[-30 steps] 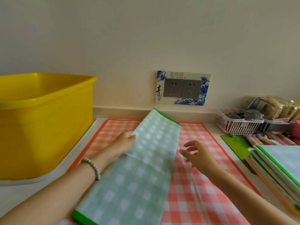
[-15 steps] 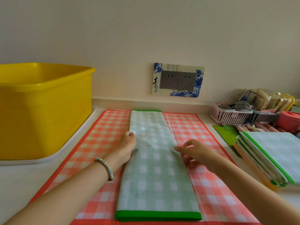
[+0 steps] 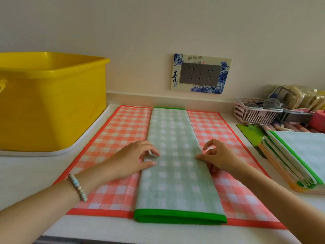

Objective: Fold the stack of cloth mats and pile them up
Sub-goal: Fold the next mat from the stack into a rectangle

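Green mat [image 3: 175,173] lies as a long strip on the red checked mat [image 3: 121,138], long axis running away toward the wall [image 3: 158,32]. At mid-length, left hand [image 3: 133,159] touches its left edge, grip unclear; right hand [image 3: 218,157] pinches the right edge, equally near.

Both forearms reach forward, left grip [image 3: 135,158] and right grip [image 3: 219,158] level, fingers curled, pinching green mat [image 3: 175,182] edges.

Bare forearms, with a pale beaded bracelet [image 3: 77,187] around the left wrist.
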